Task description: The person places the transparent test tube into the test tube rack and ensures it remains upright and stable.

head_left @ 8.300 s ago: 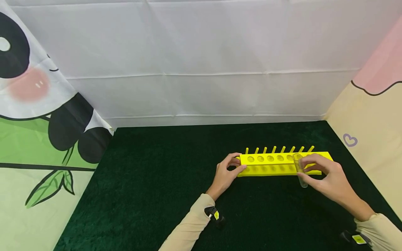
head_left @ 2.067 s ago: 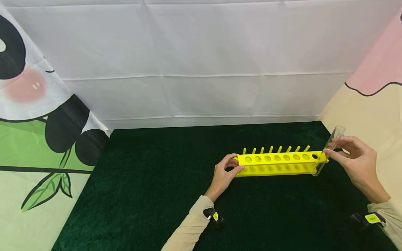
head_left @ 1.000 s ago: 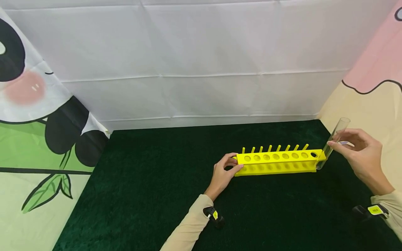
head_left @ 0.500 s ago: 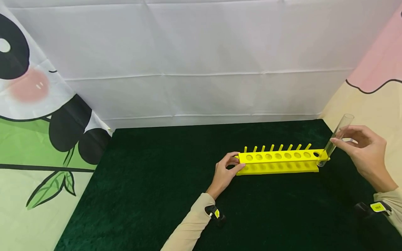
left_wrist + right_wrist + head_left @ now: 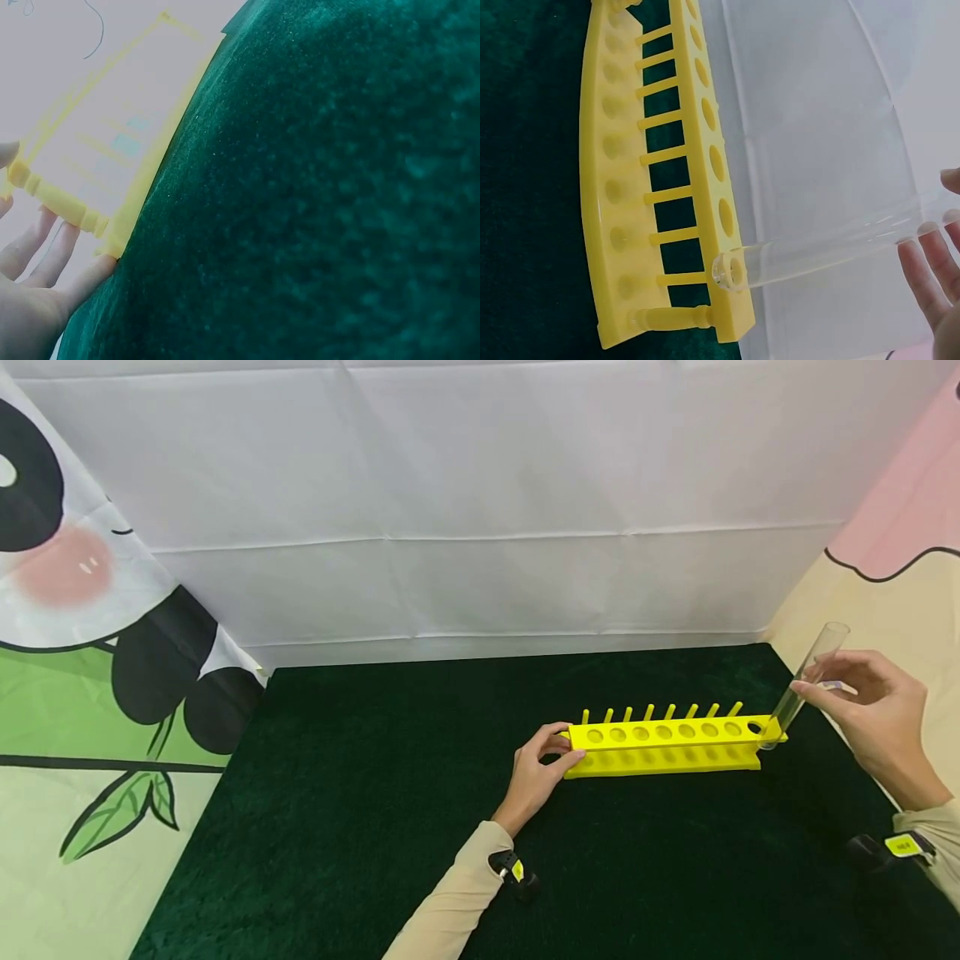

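Right fingers pinch clear tube, tilted at end hole of yellow rack — not seated upright yet — left fingers gripping other end.

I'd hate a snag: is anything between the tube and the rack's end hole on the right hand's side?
Nothing visible: the tube, pinched in the right hand, slants with its lower tip near that end hole. The left hand grips the opposite end of the rack, well clear.
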A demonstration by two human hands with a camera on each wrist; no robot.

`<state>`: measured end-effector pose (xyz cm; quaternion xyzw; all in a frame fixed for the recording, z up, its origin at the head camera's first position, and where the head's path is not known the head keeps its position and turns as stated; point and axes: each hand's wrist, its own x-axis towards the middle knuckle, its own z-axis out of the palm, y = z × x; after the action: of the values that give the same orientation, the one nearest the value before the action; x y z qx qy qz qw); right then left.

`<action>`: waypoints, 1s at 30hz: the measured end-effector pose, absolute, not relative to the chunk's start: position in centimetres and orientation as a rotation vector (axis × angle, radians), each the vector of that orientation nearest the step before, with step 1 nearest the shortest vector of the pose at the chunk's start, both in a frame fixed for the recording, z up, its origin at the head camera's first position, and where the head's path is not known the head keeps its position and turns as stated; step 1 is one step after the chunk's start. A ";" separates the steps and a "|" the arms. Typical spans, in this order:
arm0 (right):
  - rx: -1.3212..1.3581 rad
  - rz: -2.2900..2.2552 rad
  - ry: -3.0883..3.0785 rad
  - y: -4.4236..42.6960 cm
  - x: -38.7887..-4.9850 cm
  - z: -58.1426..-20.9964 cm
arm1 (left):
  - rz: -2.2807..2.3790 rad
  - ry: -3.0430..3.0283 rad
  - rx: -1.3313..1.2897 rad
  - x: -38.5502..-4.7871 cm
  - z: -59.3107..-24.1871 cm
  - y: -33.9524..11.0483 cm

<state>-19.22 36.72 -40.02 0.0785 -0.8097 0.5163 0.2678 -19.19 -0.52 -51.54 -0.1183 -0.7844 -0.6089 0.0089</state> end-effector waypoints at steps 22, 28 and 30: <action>0.249 1.549 -2.076 37.2 -20.1 -39.2 | -1.937 -2.440 -0.384 -19.1 -50.9 -0.4; 0.213 1.476 -2.127 37.2 -20.3 -39.3 | -1.917 -2.460 -0.383 -19.3 -51.6 -0.6; 0.206 1.471 -2.130 37.2 -20.4 -39.3 | -1.915 -2.457 -0.392 -19.4 -51.6 -0.6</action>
<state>-20.35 37.15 -39.27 0.0763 -0.7899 0.5457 0.2691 -19.38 -0.64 -51.64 -0.1248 -0.7826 -0.6099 0.0008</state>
